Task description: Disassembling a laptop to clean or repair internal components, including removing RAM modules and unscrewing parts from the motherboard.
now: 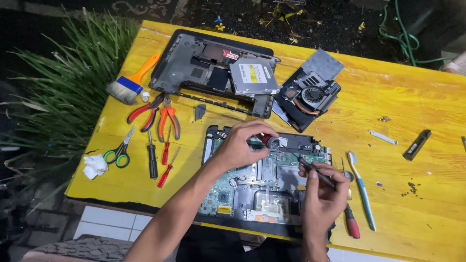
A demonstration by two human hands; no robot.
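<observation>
A green laptop mainboard (252,187) lies in its dark frame at the near edge of the yellow table (388,97). My left hand (242,145) hovers over the board's top edge and grips a small dark red cylinder with a silver end (269,141). My right hand (323,191) is at the board's right side and pinches a thin dark tool (313,167) like a pen, its tip pointing up-left toward the board's upper middle.
A black laptop base (204,68) with a silver optical drive (252,76) lies at the back, a fan and heatsink assembly (310,94) beside it. Pliers (162,116), scissors (121,150), screwdrivers (160,157) and a brush (133,80) lie left. A toothbrush (361,189) lies right.
</observation>
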